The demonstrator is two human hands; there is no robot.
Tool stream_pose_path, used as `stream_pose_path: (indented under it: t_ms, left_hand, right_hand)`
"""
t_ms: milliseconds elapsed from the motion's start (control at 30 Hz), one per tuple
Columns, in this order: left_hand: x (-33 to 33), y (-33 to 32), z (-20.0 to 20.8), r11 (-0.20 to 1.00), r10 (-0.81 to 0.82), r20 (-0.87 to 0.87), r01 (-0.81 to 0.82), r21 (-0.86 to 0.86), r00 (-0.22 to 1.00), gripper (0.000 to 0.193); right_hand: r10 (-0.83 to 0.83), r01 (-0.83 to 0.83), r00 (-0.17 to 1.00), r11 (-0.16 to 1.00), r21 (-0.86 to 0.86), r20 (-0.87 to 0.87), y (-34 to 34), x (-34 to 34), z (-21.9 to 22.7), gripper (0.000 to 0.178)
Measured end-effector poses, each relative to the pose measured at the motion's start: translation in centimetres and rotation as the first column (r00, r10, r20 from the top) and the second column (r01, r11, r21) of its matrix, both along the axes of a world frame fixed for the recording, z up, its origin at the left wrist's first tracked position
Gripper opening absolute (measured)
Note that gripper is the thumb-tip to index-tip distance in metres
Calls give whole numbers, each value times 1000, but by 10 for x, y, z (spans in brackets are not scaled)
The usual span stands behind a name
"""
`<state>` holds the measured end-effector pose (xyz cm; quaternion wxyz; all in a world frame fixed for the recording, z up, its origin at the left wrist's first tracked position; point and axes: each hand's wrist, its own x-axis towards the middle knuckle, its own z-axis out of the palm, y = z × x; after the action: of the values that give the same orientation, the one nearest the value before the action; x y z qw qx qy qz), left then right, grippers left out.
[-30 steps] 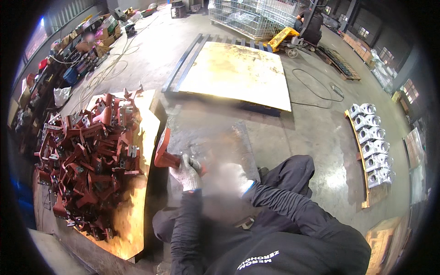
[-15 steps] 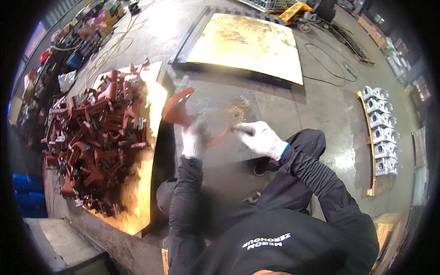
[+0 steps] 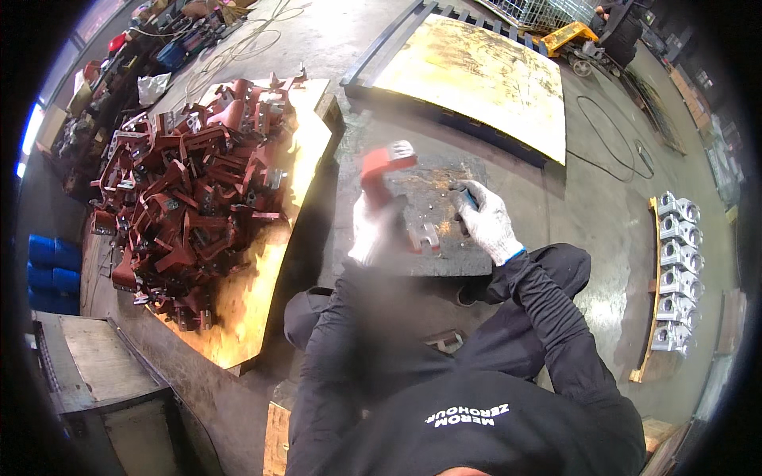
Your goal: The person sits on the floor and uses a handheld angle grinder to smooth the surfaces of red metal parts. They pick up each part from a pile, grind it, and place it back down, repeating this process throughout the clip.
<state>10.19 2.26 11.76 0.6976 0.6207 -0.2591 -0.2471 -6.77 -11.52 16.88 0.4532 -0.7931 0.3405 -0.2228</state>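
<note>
My left hand [image 3: 369, 228], in a white work glove, is closed around a red-painted metal bracket [image 3: 387, 161]. The bracket stands up out of the fist, with a bare, pale metal end at the top. Its forked lower end [image 3: 426, 238] shows to the right of the hand. Motion blur smears part of hand and bracket. My right hand [image 3: 490, 224], gloved too, is apart from the bracket and pinches a small dark thing with a blue edge [image 3: 471, 198], too small to name. Beneath both hands lies a dark, scuffed work surface [image 3: 444, 266].
To the left, a heap of similar red brackets [image 3: 190, 198] covers a wooden board [image 3: 298, 170]. A low platform with a plywood top [image 3: 476, 79] stands ahead. Several silver castings [image 3: 679, 274] line a strip at right. A yellow pallet jack [image 3: 570, 36] and a cable [image 3: 603, 135] are farther off.
The bracket has turned in my left hand, and its forked end now shows. My right hand has moved off the bracket's lower end. The whole view has shifted.
</note>
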Motion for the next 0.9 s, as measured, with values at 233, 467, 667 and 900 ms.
stream_pose_path:
  t_ms: [233, 467, 667, 900]
  left_hand:
    - [-62, -2, 38, 956, 111, -830, 170, 239, 547, 40]
    - [-80, 5, -59, 934, 67, -819, 252, 252, 570, 50]
    - [-81, 3, -80, 883, 103, -695, 257, 394, 712, 47]
    - [-84, 1, -75, 918, 112, -779, 237, 319, 616, 52]
  right_hand:
    - [-45, -40, 963, 951, -305, -265, -2, 11, -21, 34]
    - [232, -364, 763, 926, -104, -604, 2, -7, -73, 40]
    - [238, -399, 771, 903, -157, -591, 4, 12, -60, 33]
    - [202, -446, 759, 854, -268, -619, -3, 11, -47, 31]
